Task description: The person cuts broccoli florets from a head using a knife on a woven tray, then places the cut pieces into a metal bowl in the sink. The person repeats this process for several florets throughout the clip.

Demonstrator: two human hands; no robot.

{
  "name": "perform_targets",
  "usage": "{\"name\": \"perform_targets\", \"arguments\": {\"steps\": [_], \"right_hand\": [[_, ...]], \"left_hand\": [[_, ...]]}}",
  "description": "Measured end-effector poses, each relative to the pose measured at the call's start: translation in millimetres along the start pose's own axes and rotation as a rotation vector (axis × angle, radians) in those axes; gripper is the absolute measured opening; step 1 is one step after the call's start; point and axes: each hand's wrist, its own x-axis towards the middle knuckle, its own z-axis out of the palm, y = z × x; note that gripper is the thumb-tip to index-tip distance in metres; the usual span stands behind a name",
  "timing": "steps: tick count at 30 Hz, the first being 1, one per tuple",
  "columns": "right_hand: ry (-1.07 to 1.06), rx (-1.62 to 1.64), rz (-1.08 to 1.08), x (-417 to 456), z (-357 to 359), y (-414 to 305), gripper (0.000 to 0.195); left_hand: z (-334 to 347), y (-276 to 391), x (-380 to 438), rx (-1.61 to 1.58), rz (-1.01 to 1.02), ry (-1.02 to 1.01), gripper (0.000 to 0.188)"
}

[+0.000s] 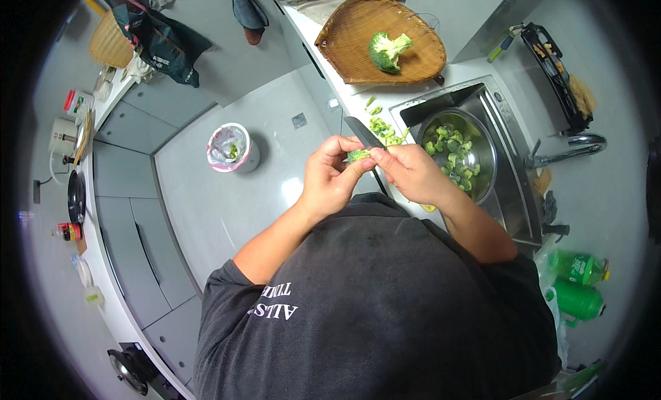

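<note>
My left hand [334, 173] pinches a small broccoli floret [358, 155] between its fingers. A kitchen knife [363, 133] is in my right hand [415, 170], its dark blade pointing up and to the left beside the floret. The two hands meet over the counter's edge. Just beyond them, cut broccoli pieces [381, 126] lie on the white counter. To the right, a steel bowl [491, 165] holding several florets [454, 147] stands in the sink. Farther back, a larger broccoli piece [386, 53] rests in a woven bamboo basket [338, 43].
Around the bowl is a steel sink [508, 142] with a chrome faucet [583, 142] at its right. A lined waste bin [250, 154] stands on the floor at left. A knife rack [550, 69] is on the right wall. Green bottles [576, 267] stand at lower right.
</note>
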Motion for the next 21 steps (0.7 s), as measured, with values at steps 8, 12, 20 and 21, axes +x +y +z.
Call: {"name": "perform_targets", "arguments": {"steps": [8, 12, 20, 21], "right_hand": [[-0.222, 0.496, 0.434, -15, -6, 13, 0.05], [-0.401, 0.769, 0.448, -30, -7, 15, 0.051], [0.235, -0.535, 0.198, -7, -53, 118, 0.039], [0.212, -0.545, 0.215, -5, -51, 138, 0.037]], "left_hand": [[5, -15, -8, 0.026, -0.173, 0.033, 0.015], [-13, -41, -5, 0.236, -0.193, 0.075, 0.013], [-25, -24, -5, -0.222, -0.349, 0.141, 0.018], [-23, -21, -4, -0.25, -0.348, 0.151, 0.019]]}}
